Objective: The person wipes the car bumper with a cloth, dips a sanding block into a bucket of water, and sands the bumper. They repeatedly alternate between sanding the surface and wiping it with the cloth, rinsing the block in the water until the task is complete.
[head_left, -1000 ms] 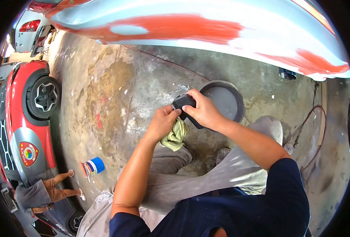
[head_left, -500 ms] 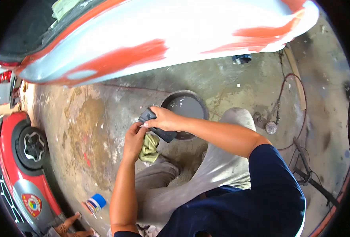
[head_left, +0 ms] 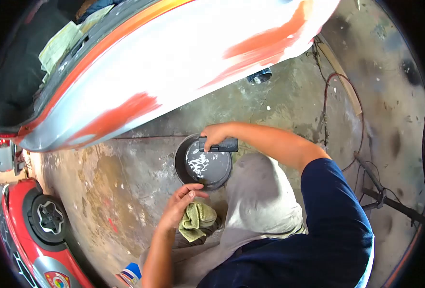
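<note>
My right hand [head_left: 215, 136] grips a black sanding block [head_left: 227, 145] over the far side of a round dark basin [head_left: 178, 165]. Water with bright white reflections [head_left: 198, 162] covers the basin's floor. Fingers apart and nothing between them, my left hand [head_left: 182, 201] hovers at the basin's near rim. A crumpled green cloth [head_left: 196, 221] lies just beside it, close to my knee.
A car body panel [head_left: 174, 62] with white and orange-red patches spans the top. Beneath its edge stands a dark blue can [head_left: 260, 76]. At right are a hose [head_left: 363, 129] and a metal stand [head_left: 387, 204]; a red car [head_left: 27, 216] is at left.
My right hand has carried the sanding block away from my left hand to above the basin. My left hand has let go and its fingers have spread. The view has turned.
</note>
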A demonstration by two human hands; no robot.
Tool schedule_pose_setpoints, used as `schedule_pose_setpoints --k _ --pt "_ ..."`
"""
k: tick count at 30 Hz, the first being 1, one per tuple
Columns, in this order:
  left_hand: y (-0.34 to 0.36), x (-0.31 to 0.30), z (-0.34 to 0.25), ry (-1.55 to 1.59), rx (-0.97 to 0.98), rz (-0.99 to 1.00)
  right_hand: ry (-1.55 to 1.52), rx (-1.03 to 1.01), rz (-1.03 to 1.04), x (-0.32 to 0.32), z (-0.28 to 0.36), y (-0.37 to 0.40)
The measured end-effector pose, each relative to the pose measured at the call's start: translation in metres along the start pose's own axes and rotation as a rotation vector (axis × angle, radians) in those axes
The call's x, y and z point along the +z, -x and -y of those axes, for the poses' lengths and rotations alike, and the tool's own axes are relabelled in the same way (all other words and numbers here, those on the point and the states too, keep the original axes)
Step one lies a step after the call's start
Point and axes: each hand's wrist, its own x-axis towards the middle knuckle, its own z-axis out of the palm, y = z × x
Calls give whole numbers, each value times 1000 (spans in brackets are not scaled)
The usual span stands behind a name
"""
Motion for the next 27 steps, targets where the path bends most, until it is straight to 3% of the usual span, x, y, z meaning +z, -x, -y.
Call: schedule_pose_setpoints --k 2,6,8,12,14,16,17,19,22,23,24,25,27 --pt "0 8 11 39 32 -44 81 -17 32 -1 -3 -2" --pt "31 16 33 12 0 -75 204 -83 -251 15 -39 5" --pt "67 18 31 -67 79 -154 48 -92 -376 17 -58 35" --pt "174 -25 27 -99 327 -580 -337 114 -470 17 -73 97" --pt "217 -51 18 -133 471 -973 -428 199 -613 21 -89 114" --pt "246 -61 21 -227 571 -1474 -300 190 -781 19 -119 126" --pt "260 -66 29 -214 637 -1573 -467 133 -809 18 -124 136" --pt "296 -109 82 260 809 -980 -653 98 -861 16 -146 157" --pt "208 -56 121 345 690 -1095 -682 160 -959 12 -176 174" --pt "186 -47 141 -128 457 -1320 -674 189 -993 12 -168 185" --pt "178 -48 141 -92 547 -1268 -663 212 -1018 13 -162 192" --pt "177 -21 98 -163 432 -1294 -645 161 -1064 20 -173 189" --pt "172 -23 69 -227 381 -1241 -651 105 -1129 26 -191 176"
